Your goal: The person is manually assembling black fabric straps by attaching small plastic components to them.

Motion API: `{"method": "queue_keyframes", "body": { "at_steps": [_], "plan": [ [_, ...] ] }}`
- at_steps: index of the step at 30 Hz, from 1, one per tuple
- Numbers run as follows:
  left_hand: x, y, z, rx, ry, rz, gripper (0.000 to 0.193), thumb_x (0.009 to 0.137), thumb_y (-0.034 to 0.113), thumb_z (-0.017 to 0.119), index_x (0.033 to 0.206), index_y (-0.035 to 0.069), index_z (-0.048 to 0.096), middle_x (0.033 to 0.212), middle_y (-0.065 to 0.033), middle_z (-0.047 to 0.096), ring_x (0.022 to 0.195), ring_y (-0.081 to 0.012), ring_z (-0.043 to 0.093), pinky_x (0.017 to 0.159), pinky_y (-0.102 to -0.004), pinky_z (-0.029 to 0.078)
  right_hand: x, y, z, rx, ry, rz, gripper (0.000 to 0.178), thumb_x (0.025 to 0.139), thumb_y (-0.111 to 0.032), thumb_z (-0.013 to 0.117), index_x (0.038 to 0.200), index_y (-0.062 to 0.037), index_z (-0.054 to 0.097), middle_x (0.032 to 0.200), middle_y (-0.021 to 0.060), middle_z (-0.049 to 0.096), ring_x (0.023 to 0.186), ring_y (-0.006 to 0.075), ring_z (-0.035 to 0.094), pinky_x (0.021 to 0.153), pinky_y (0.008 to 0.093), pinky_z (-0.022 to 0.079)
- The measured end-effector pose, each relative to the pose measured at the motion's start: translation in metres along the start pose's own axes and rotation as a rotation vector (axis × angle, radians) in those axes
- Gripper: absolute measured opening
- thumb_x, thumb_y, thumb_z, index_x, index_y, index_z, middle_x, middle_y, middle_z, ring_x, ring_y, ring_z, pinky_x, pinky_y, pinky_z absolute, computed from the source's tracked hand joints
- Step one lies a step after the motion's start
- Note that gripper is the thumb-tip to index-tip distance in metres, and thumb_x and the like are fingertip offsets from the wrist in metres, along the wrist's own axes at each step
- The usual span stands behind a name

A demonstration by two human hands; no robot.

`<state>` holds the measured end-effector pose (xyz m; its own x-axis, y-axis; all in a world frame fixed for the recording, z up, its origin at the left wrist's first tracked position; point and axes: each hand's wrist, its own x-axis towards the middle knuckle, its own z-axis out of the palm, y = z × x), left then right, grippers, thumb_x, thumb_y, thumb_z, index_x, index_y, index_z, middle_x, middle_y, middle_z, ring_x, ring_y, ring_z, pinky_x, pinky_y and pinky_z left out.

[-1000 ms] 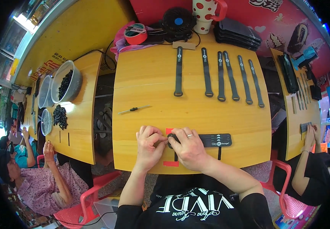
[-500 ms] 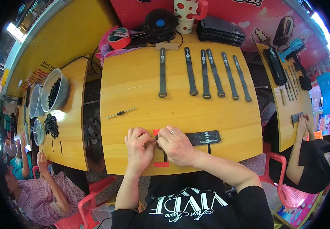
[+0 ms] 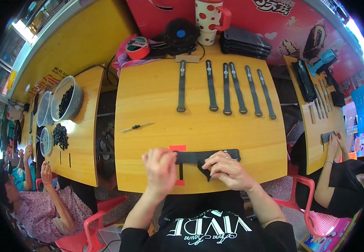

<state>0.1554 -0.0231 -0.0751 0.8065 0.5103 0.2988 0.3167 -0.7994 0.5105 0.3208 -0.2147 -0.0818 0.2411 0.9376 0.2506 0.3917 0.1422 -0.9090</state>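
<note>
Holding a black strap, the right hand has moved rightward.

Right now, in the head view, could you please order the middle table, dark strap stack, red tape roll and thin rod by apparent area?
1. Middle table
2. Dark strap stack, partly behind the right hand
3. Red tape roll
4. Thin rod

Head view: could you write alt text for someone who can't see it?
A person's right hand holds a black strap by a flat dark bundle on a table; the blurred left hand is at the bundle's left end. Six dark straps lie in a row beyond, and a thin rod lies nearer, to their left.
</note>
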Motion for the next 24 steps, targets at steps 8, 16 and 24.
{"method": "queue_keyframes", "body": {
  "at_steps": [8,16,24],
  "plan": [
    [-0.017,0.024,0.016,-0.046,-0.313,0.253,0.047,0.074,-0.004,0.060,0.121,-0.003,0.064,0.137,-0.0151,0.057,0.134,-0.0345,0.048,0.102,-0.0460,0.042,0.007,0.008,0.007,0.170,0.047,0.035,0.010,0.086,0.007,0.063,0.085,-0.0022,0.061,0.090,0.0085,0.063,0.096,0.0266,0.064,0.088,0.0379,0.047],
    [-0.023,0.025,0.024,0.054,-0.254,0.263,0.041,0.077,-0.003,0.060,0.118,-0.005,0.066,0.137,-0.0139,0.057,0.134,-0.0341,0.048,0.099,-0.0455,0.045,-0.066,0.020,-0.065,0.775,0.551,0.035,0.020,0.089,-0.019,0.069,0.080,-0.0089,0.054,0.080,0.0042,0.058,0.079,0.0206,0.055,0.074,0.0347,0.043],
    [-0.024,0.029,0.024,0.033,-0.218,0.276,0.040,0.078,-0.003,0.059,0.118,-0.005,0.065,0.137,-0.0148,0.057,0.132,-0.0355,0.049,0.100,-0.0465,0.045,-0.197,-0.026,-0.150,0.947,1.146,-0.355,0.018,0.099,-0.017,0.058,0.085,-0.0089,0.050,0.071,0.0001,0.041,0.071,0.0133,0.042,0.066,0.0284,0.038]
  ]
}}
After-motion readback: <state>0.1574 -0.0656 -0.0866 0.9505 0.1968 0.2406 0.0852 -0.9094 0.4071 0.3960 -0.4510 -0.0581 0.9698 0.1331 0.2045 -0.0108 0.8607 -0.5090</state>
